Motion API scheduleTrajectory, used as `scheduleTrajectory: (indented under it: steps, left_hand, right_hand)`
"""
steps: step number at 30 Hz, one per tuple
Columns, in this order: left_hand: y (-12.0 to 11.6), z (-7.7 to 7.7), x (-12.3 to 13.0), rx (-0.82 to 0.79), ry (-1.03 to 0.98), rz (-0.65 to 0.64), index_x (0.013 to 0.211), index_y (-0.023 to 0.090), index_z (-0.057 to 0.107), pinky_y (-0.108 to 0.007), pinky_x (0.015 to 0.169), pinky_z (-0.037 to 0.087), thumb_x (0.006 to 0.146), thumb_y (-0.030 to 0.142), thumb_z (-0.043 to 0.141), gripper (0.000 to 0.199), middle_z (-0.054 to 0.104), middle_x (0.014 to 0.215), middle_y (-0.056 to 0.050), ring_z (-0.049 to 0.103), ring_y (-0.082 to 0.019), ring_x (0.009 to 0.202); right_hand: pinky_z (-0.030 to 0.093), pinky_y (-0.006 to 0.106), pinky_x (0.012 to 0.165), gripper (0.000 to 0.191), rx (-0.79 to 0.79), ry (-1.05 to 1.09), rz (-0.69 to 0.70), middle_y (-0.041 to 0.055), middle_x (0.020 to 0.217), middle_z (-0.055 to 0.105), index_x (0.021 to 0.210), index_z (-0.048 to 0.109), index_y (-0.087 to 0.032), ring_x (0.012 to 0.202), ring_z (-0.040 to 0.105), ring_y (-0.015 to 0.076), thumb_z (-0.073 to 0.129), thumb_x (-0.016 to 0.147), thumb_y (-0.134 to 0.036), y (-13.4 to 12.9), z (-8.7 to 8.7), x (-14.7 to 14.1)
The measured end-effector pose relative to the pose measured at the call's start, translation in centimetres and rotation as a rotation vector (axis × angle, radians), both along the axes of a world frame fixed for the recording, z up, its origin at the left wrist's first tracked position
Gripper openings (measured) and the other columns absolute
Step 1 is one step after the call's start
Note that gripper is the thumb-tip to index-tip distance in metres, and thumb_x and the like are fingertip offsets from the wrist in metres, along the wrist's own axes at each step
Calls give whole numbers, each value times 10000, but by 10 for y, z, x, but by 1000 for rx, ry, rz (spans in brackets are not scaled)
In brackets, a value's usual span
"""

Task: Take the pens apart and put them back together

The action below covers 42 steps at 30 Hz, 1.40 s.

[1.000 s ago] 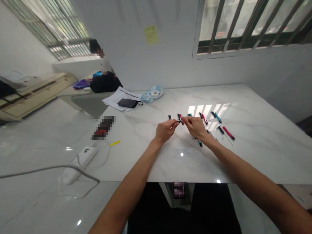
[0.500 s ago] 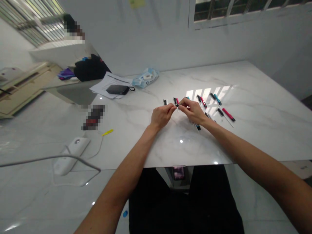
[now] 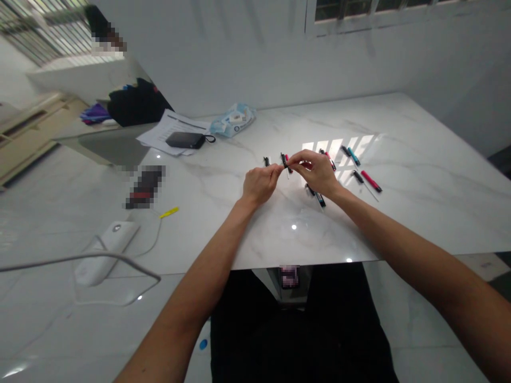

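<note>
Over the marble-patterned table, my left hand (image 3: 261,183) and my right hand (image 3: 315,171) meet, both closed in a pinch. Between their fingertips is a small dark pen part (image 3: 286,166), largely hidden by the fingers. Pen pieces lie around them. Just beyond my left hand rests a black piece (image 3: 266,161). To the right of my right hand are a red pen barrel (image 3: 371,181), a black pen piece (image 3: 357,176) with a thin white refill, and a teal pen barrel (image 3: 353,156). Below my right hand lies a dark pen piece (image 3: 320,199).
Papers (image 3: 154,135) carry a black pouch-like object (image 3: 184,140) with a loop, beside a blue-white wipes packet (image 3: 232,120). A white power strip (image 3: 109,250), its grey cable (image 3: 128,259) and a yellow tag (image 3: 169,212) are on the left. Another person is partly visible at upper left.
The view has shifted slightly, so table items appear a little further left and higher. My right hand's fingers have moved on the small dark part; both hands still meet at it.
</note>
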<state>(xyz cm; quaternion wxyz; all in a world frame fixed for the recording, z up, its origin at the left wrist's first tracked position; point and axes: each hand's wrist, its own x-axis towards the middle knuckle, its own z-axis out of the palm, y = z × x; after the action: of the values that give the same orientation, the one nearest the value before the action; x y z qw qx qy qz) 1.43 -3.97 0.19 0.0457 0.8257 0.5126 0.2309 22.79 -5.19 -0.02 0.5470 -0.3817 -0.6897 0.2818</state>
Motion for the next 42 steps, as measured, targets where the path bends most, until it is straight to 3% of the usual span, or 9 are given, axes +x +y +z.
scheduleTrajectory:
  steps: [7,13,17,22,28,34,36,39,42]
  left_hand:
    - [-3,3,4,-47,-31,-77,1010,238,809,-303,690,382,1180,491,340,560,725,750,-49,680,-218,737]
    - [8,-5,-3,-58,-210,-90,856,208,750,-314,693,395,1169,550,325,629,736,773,-57,660,-201,712]
    - [12,-3,-7,-2,-334,-21,796,212,670,-317,681,382,1163,552,328,606,696,739,-50,624,-192,686]
    - [9,3,-6,20,-432,-17,786,236,547,-315,637,321,1133,379,391,407,561,641,3,502,-170,596]
    - [11,0,-4,41,-560,-19,1008,237,643,-308,658,394,1099,276,474,196,574,675,21,536,-173,604]
    - [14,-2,-1,113,-579,-72,1323,249,689,-307,785,500,1114,335,489,302,759,1037,-64,652,-190,818]
    - [13,-1,-1,98,-560,-63,1332,254,687,-300,771,495,1119,338,478,310,756,994,-51,645,-183,789]
    - [9,1,0,82,-522,21,1211,235,690,-294,710,451,1111,337,485,250,690,804,-10,603,-171,684]
    - [5,5,3,89,-398,103,956,228,666,-295,681,404,1019,338,617,136,634,711,7,575,-169,645]
  right_hand:
    - [658,370,859,254,-146,197,77,38,986,810,1028,811,-209,913,762,188,851,872,-405,4,-6,-5]
    - [667,394,910,226,-112,274,-18,28,962,826,987,812,-228,926,791,205,891,811,-346,14,-2,8]
    - [656,431,976,121,-89,-5,-72,35,979,851,985,856,-236,940,806,223,802,879,-260,9,6,14]
    - [641,422,951,253,-167,-411,80,43,1040,864,1019,868,-242,952,801,225,668,907,-135,-4,5,3]
    - [612,397,885,221,-229,-510,166,56,941,831,1074,854,-214,880,770,217,742,886,-185,-7,-2,-5]
    - [601,402,920,237,-223,-557,197,60,976,838,1080,843,-217,912,778,221,686,916,-147,-5,-7,-5]
    - [595,401,918,229,-214,-557,199,61,1008,836,1080,826,-220,929,773,222,699,906,-142,-6,-5,-4]
    - [569,381,836,156,-190,-475,142,53,958,801,1015,765,-222,858,723,209,824,891,-298,-7,0,-1]
    - [464,342,696,457,-146,-356,-1,0,749,654,818,616,-232,693,572,159,832,896,-627,-9,6,0]
